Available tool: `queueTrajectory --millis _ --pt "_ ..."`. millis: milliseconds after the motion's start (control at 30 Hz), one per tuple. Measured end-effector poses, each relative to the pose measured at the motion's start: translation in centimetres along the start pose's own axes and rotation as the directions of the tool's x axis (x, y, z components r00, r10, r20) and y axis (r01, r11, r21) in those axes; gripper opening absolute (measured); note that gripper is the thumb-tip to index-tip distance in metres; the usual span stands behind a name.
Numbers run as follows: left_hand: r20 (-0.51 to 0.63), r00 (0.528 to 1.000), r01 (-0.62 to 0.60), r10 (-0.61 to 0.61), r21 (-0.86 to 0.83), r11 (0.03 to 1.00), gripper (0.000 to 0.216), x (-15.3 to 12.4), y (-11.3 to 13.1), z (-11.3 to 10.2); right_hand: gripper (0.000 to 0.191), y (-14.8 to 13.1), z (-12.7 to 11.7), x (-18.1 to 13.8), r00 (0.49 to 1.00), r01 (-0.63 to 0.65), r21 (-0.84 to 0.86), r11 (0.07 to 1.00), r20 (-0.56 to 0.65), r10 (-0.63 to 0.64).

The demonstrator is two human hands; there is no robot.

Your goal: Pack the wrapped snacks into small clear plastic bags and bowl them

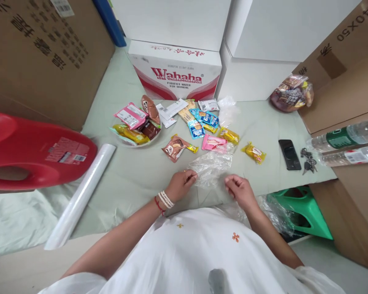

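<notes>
The left hand (180, 184) pinches the near-left edge of a clear plastic bag (211, 167) lying on the tabletop (135, 179), its long axis running left-right between both hands, the right hand (239, 191) curled and empty just beside its right edge, with snack packets (213, 143) scattered beyond.

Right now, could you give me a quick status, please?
Left hand pinching clear plastic bag. Right hand at its other edge. Snack packets just beyond.
</notes>
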State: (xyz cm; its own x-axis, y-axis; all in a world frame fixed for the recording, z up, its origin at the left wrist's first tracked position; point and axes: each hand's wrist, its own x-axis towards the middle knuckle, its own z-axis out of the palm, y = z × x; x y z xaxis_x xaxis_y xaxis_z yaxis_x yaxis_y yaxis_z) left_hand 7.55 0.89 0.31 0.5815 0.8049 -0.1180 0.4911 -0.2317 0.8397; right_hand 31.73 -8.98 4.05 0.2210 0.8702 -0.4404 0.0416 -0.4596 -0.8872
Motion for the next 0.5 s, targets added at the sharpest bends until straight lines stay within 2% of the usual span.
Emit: queueTrajectory --millis 33,67,100,167,233,267,333,433,500 --pt "-0.017 1.000 0.015 -0.015 -0.019 1.000 0.029 0.1 0.3 0.0 0.048 0.4 0.2 -0.6 0.998 -0.020 -0.059 0.998 0.065 0.024" --pt "-0.035 0.999 0.017 -0.019 -0.033 0.999 0.029 0.1 0.5 0.0 0.049 0.8 0.6 -0.9 0.998 -0.011 -0.117 0.993 0.067 0.019" --pt "-0.049 0.999 0.008 -0.011 -0.043 0.999 0.030 0.1 0.8 0.2 0.048 1.2 1.2 -0.9 1.000 0.017 -0.170 0.985 0.010 -0.015" --pt "-0.067 0.998 -0.023 0.018 -0.078 0.997 0.030 -0.1 1.3 0.4 0.042 1.6 2.5 -0.2 0.974 0.072 -0.243 0.967 -0.190 -0.120" --pt "-0.089 0.996 -0.028 0.013 -0.174 0.984 0.030 -0.5 1.6 0.7 0.055 1.9 3.8 1.2 0.945 0.090 -0.246 0.965 -0.285 -0.161" --pt "-0.110 0.994 -0.008 -0.021 -0.255 0.967 0.032 -0.8 1.6 0.8 0.057 1.9 4.3 1.9 0.951 0.094 -0.217 0.972 -0.271 -0.153" --pt "-0.182 0.970 0.066 -0.163 -0.447 0.892 0.036 -1.6 1.2 0.7 0.042 2.0 4.8 3.2 0.974 0.103 -0.130 0.986 -0.189 -0.127" --pt "-0.276 0.868 0.159 -0.412 -0.632 0.759 0.043 -2.9 0.0 0.1 0.026 1.8 4.7 4.1 0.986 0.116 -0.032 0.993 -0.113 -0.119" --pt "-0.291 0.825 0.195 -0.484 -0.657 0.729 0.045 -3.8 -0.5 -0.6 0.027 1.4 4.5 4.1 0.985 0.131 -0.021 0.991 -0.114 -0.133"
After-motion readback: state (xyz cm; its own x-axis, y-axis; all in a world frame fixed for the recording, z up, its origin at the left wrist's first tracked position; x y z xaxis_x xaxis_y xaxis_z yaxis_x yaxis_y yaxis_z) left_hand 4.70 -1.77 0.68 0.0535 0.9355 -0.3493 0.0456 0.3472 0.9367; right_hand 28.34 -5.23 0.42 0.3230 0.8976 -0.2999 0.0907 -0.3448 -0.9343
